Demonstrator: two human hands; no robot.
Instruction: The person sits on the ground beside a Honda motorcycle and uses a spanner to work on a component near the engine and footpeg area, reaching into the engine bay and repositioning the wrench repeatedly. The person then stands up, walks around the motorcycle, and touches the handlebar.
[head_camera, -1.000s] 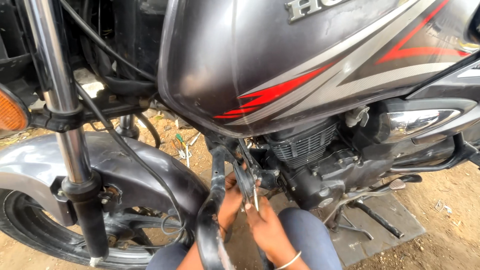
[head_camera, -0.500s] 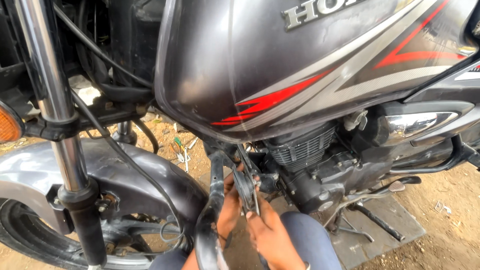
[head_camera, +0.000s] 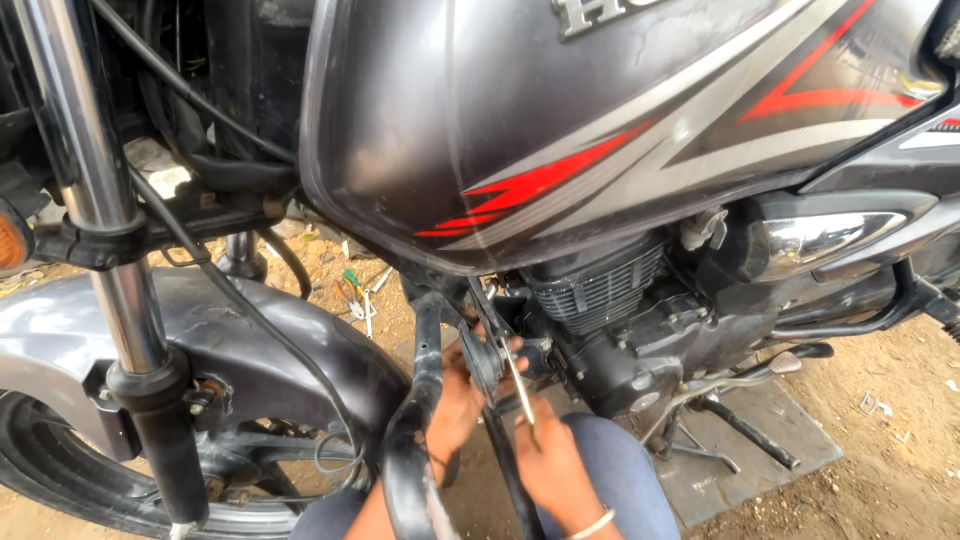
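Observation:
A grey motorcycle with red and silver stripes on its fuel tank (head_camera: 600, 140) fills the view. My right hand (head_camera: 555, 455), with a bangle on the wrist, is shut on a thin metal tool (head_camera: 519, 385) that points up towards the front of the black engine (head_camera: 620, 320). My left hand (head_camera: 455, 405) reaches behind the black frame down tube (head_camera: 425, 400) and rests against a black part next to the tool's tip. What its fingers hold is hidden by the tube.
The chrome front fork (head_camera: 110, 260), grey mudguard (head_camera: 200, 330) and front tyre (head_camera: 60, 490) stand at the left. Small tools (head_camera: 355, 295) lie on the dirt beyond the frame. A grey slab (head_camera: 740, 460) lies under the side stand (head_camera: 745, 430). My knee (head_camera: 620, 480) is at the bottom.
The view has shifted slightly closer and to the right. My hands stay at the same spot by the engine front; the tool has tilted a little.

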